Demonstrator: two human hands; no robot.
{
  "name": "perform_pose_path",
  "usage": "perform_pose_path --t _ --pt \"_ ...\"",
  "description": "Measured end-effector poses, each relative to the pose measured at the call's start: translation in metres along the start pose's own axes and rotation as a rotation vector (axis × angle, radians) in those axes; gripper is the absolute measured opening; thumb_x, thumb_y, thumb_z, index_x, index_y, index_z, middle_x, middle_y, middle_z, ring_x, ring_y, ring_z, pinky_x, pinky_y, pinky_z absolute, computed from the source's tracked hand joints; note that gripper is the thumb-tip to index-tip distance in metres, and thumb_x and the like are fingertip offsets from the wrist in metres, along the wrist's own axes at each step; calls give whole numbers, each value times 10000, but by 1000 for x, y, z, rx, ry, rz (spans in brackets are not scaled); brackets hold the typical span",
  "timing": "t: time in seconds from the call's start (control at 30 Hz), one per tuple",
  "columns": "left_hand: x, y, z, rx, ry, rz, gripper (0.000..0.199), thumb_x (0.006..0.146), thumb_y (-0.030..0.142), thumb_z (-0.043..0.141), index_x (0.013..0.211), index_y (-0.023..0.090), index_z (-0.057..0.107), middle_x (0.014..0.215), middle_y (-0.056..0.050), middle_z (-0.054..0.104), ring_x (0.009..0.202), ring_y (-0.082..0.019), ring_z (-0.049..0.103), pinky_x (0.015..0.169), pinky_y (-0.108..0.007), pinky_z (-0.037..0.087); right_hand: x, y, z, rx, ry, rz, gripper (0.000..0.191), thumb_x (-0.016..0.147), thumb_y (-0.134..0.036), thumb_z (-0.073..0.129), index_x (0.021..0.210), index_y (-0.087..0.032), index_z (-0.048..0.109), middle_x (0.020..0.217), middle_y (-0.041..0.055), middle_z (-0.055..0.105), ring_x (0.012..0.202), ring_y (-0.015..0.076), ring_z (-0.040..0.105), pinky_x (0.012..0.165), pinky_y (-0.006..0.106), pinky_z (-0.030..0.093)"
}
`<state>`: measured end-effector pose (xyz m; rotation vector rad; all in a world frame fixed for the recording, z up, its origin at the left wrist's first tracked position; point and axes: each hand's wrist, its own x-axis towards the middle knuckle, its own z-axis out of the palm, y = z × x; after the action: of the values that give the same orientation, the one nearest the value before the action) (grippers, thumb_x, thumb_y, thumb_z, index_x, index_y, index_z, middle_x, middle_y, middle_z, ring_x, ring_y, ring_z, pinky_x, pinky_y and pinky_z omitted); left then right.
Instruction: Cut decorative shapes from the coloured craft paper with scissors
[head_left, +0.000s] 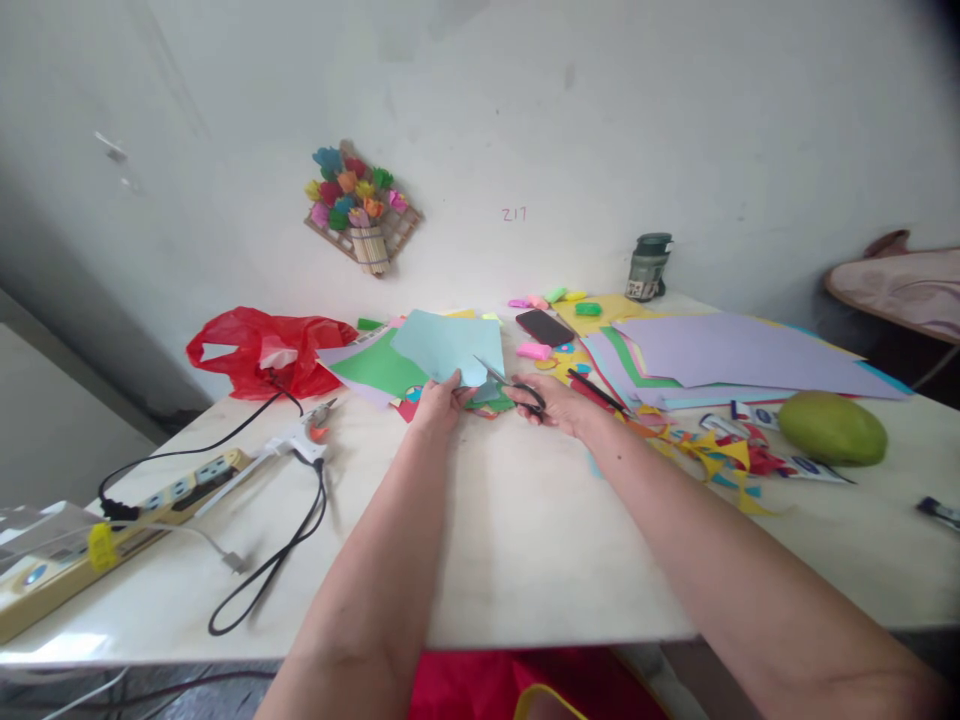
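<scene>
My left hand [442, 400] is closed on the near edge of a light blue sheet of paper [450, 340], thumb on top. A pair of scissors [517, 385] sits in my right hand [551, 398], its fingers round the dark handles. The blades point left and lie at the lower right part of the blue sheet. Whether the blades are apart is too small to tell. Beneath and beside the blue sheet are a green sheet [375, 365] and a lilac one, with small coloured cut pieces close to my left hand.
A red plastic bag [262, 350], a glue gun [307, 435] with its cord and a power strip [172, 490] are at left. To the right are a phone [544, 327], stacked coloured paper [735, 350], yellow scraps [705, 455], a green mango [832, 428] and a bottle [649, 268].
</scene>
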<state>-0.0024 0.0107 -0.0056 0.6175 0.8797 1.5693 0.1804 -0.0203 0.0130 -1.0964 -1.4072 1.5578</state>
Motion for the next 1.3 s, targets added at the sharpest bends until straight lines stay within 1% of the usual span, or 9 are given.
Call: perform_pose_path --t 0.1,0.17,0.23,0.37,0.67,0.83,1.03,1.2,1.3 --pt "-2 0 -1 33 -31 -17 144 739 44 587 818 148 527 698 -6 633 500 -95 585 525 -229 525 1 2 -4 2 -78 16 261 738 -341 640 883 -180 495 489 -55 514 336 42 412 276 123 240" --pt "-3 0 -1 52 -64 -28 137 745 46 584 812 158 542 696 -6 637 519 -93 585 539 -226 526 2 4 -6 -5 -97 -14 303 734 -372 639 908 -181 481 496 -50 520 328 47 412 255 131 183" --pt "-5 0 0 63 -93 -38 139 742 45 586 807 164 558 706 -9 643 542 -96 592 540 -221 527 2 5 -8 -7 -123 -39 340 719 -392 650 926 -185 475 507 -49 524 331 50 422 252 134 168" --pt "-7 1 2 75 -137 -66 139 725 38 593 783 163 582 742 -22 653 579 -113 614 516 -217 531 1 5 -11 -21 -183 -54 351 708 -429 645 923 -199 490 518 -54 526 342 46 431 264 128 188" --pt "-11 4 4 104 -140 -75 111 729 31 570 748 140 582 687 -19 645 538 -106 606 498 -201 536 -3 1 -9 -11 -121 -99 305 672 -351 680 887 -198 527 498 -78 481 368 32 404 325 119 289" --pt "-13 7 3 115 -136 -90 110 730 27 565 759 132 585 669 -25 641 520 -106 601 500 -207 533 2 4 -9 -4 -107 -84 293 654 -360 686 847 -211 522 494 -87 460 369 32 395 329 121 296" --pt "-11 6 1 155 -121 -91 104 751 50 549 758 147 583 662 -35 653 540 -122 607 525 -228 524 7 6 -17 72 -121 -28 296 716 -482 576 776 -205 490 531 -60 485 376 49 425 289 142 269" --pt "-4 2 -3 168 -96 -54 90 751 101 564 790 181 584 729 -43 671 622 -162 634 626 -302 531 6 3 -20 78 -214 5 288 685 -423 620 734 -200 444 549 -57 481 376 42 420 276 139 241" --pt "0 0 -5 199 -94 -33 62 756 149 570 788 201 581 722 -43 666 619 -175 633 609 -319 522 7 4 -21 50 -206 30 268 703 -413 598 728 -195 444 562 -47 490 366 41 413 271 144 237"
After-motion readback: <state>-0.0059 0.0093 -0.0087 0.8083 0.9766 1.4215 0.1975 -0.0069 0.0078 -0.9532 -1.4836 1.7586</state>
